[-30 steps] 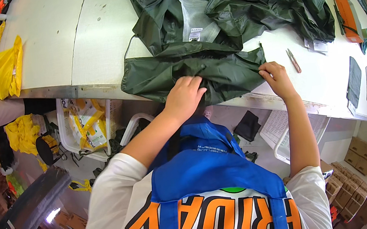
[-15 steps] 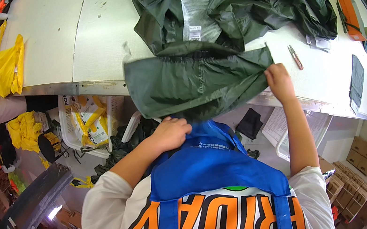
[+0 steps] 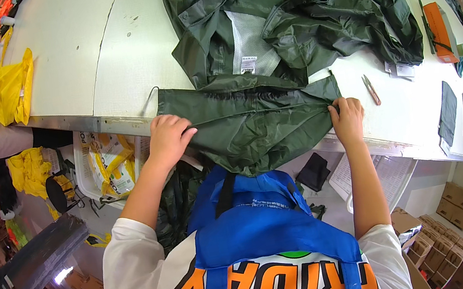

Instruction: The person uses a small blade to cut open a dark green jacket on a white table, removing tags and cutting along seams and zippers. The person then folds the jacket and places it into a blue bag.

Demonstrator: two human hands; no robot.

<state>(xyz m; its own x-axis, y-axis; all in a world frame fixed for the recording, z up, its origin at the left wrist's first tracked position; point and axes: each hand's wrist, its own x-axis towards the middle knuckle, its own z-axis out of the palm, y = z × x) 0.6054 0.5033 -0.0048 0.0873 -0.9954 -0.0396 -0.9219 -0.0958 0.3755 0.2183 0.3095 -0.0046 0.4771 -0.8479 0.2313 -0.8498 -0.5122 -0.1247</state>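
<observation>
Left hand (image 3: pixel 171 140): shifted from near apron (image 3: pixel 269 237) to green cloth (image 3: pixel 254 118), 9 o'clock edge, fingers clamped there. Right hand (image 3: pixel 348 118): fingers clamped on 3 o'clock edge. Cloth overhangs bench (image 3: pixel 121 47) at 6 o'clock. Seemingly done: spreading. Seemingly left: rumpled garment (image 3: pixel 338 15), 12 o'clock.

the garment (image 3: pixel 310 31) is showing a deep, glossy green, and its mesh panel (image 3: pixel 252 40) is bringing in pale grey with a fine netted pattern. the surface (image 3: pixel 139 44) is gleaming white, with scattered dark specks. the apron (image 3: pixel 275 233) is glowing blue over a white shirt (image 3: pixel 134 272), whose lettering (image 3: pixel 302 286) is standing out orange, edged in black. the box (image 3: pixel 439 30) is looking orange, the draped material (image 3: pixel 14 87) bright yellow.
</observation>
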